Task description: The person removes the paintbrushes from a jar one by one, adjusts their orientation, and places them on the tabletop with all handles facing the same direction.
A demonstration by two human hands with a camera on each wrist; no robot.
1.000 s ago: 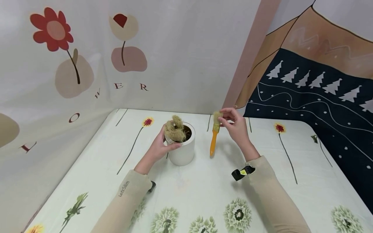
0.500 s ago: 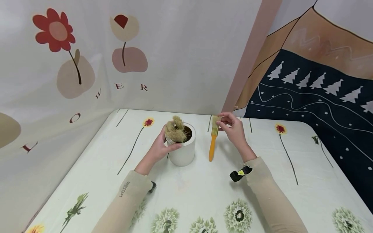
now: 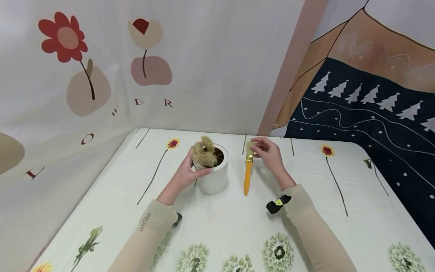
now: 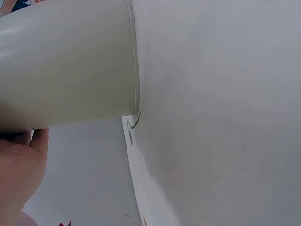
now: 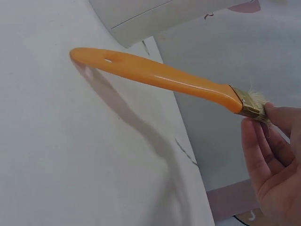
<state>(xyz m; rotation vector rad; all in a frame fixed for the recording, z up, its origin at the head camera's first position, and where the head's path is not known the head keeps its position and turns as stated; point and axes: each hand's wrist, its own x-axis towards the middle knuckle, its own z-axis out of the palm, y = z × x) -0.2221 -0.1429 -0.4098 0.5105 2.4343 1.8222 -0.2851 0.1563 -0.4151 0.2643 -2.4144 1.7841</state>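
A white cylindrical flowerpot stands upright on the table, with dark soil and a fuzzy beige-green plant in it. My left hand grips the pot around its upper left side, thumb across the front near the rim. In the left wrist view the pot's smooth wall fills the upper left. To the pot's right, my right hand pinches a paintbrush by its pale bristles. The orange handle points down, its end at or very near the tabletop. A metal ferrule joins handle and bristles.
The table cover is white with printed flowers. Behind it hangs a pale curtain with flower and letter prints, and a dark tree-patterned cloth hangs at the right. A black wrist strap sits on the right sleeve.
My right hand has come down and slightly left with the paintbrush, whose handle end is lower and nearer me. The left hand and the pot have stayed put.
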